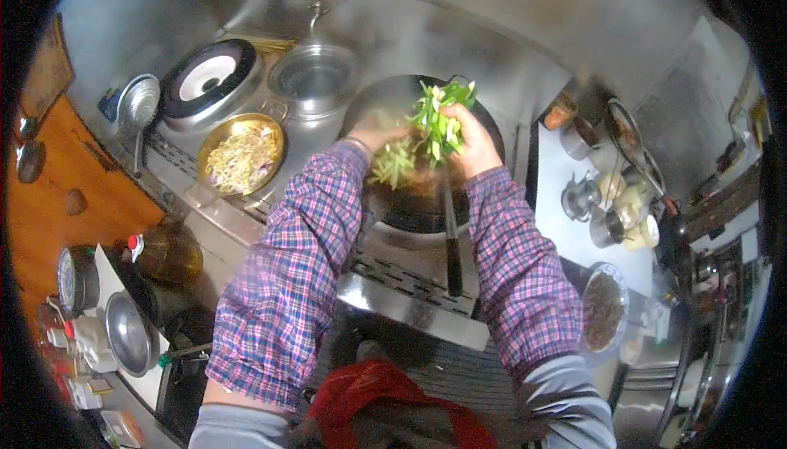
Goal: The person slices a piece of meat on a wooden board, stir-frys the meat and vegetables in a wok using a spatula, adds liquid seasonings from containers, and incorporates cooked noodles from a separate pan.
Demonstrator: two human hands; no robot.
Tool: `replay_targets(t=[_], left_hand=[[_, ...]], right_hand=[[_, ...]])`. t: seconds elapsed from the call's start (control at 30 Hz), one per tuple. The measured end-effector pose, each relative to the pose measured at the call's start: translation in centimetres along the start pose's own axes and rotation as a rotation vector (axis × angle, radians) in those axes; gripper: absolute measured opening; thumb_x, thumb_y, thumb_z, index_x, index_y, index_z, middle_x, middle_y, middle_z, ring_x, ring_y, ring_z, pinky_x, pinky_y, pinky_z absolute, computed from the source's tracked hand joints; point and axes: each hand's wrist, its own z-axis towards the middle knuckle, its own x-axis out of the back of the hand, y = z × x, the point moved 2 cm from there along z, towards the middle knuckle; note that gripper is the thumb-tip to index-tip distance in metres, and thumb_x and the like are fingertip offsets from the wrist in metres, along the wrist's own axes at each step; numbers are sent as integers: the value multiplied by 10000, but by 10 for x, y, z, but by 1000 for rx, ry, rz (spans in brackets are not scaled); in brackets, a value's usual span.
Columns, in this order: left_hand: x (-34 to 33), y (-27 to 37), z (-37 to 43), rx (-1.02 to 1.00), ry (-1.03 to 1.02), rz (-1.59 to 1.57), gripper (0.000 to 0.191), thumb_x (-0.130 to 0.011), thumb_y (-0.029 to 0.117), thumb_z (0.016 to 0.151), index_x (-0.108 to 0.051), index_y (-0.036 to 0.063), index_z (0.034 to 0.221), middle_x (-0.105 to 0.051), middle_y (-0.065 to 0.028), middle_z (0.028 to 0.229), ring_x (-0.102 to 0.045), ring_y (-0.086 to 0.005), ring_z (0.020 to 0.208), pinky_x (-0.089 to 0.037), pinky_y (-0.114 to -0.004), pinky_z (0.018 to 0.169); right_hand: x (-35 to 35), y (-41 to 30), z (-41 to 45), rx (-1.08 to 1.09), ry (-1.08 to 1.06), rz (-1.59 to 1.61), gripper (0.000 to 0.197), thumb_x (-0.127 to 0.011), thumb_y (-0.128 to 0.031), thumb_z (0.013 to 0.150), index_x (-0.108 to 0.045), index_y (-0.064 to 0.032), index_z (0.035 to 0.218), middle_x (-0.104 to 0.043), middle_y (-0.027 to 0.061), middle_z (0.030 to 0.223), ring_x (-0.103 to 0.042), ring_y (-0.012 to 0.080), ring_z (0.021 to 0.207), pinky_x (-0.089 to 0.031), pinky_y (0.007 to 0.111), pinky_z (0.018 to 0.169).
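Note:
Steam hangs over a large dark wok (418,218) on the steel range. Above its right part, my right hand (473,141) is closed around a bunch of cut green vegetable pieces (436,118), probably scallion. My left hand (381,132) is over the wok's left part, half veiled by steam; paler green pieces (393,165) lie just below it, and whether it grips any is unclear. A ladle or spatula with a dark handle (454,264) rests in the wok, its handle towards me. The food in the wok is mostly hidden.
Left of the wok stand a brass-coloured pan (280,147) of bean sprouts, a pot of water (313,80), a round lid (209,77) and a perforated skimmer (140,101). Seasoning containers (605,227) and a foil-like bowl (605,307) are at right. An oil jug (172,258) stands lower left.

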Motion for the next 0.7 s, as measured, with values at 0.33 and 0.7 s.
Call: replay_targets(t=[0.33,0.7], left_hand=[[-10,-28,68,-309,93,-64,168,-597,119,718,-585,-35,785,-588,-52,704,-512,-74,597,-408,-189,568],[49,-50,32,-158,226,-214,117,-590,109,726,-578,-3,758,-570,-30,635,-491,-63,503,-398,-171,470]], right_hand=[[25,26,23,-98,29,-52,325,-566,-160,672,-496,-20,957,-535,75,909,-511,166,821,-403,280,727],[24,25,54,127,54,-1761,695,-619,-403,653,-349,-49,1187,-350,231,1186,-343,321,1103,-277,368,920]])
